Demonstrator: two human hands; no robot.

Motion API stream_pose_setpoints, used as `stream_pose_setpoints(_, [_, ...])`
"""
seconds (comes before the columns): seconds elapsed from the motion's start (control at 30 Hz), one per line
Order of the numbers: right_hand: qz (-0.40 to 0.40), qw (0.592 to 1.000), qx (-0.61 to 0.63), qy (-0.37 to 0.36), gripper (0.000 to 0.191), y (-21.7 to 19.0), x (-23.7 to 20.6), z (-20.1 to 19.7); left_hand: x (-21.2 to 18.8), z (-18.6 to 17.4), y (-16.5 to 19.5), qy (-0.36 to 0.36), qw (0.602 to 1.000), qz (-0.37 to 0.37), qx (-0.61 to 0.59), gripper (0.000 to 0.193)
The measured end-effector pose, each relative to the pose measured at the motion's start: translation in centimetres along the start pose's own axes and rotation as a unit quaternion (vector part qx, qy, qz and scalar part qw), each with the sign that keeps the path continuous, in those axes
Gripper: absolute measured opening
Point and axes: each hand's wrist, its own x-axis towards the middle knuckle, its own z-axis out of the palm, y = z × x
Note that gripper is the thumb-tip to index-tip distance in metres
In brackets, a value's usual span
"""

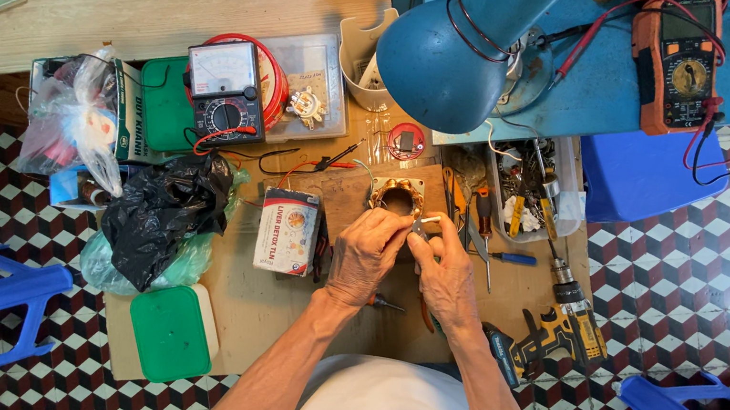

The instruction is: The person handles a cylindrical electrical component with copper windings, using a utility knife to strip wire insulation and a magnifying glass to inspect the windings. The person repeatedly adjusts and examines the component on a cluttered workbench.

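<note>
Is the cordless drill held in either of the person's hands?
No, the cordless drill lies on the floor right of both hands, left hand and right hand.

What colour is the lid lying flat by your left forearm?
Green, on a pale base; the lid shows clearly in the head view, left of the left hand.

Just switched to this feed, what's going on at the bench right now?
A person sits over a cardboard-covered work surface, both hands at a round copper-wound coil. The left hand steadies the coil's near edge, while the right hand pinches a small light-coloured piece beside it; what that piece is cannot be told. An analog multimeter, a small white box and a tray of hand tools lie around them, under a blue desk lamp.
</note>
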Motion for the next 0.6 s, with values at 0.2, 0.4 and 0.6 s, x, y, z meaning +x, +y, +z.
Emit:
stream_pose_setpoints(0.2, [-0.009, 0.994, -0.102, 0.024, 0.027, -0.2, -0.1, 0.1, 0.1, 0.1, 0.0, -0.002, 1.0, -0.007, -0.001, 0.016])
stream_pose_setpoints(0.4, [-0.027, 0.992, -0.119, 0.028, 0.034, 0.0, -0.1, 0.1, 0.1, 0.1, -0.1, -0.003, 1.0, -0.009, -0.002, 0.015])
stream_pose_setpoints(0.6, [-0.068, 0.986, -0.147, 0.039, 0.047, 1.0, 0.2, -0.2, 0.1, 0.1, 0.0, 0.003, 1.0, -0.007, -0.004, 0.013])
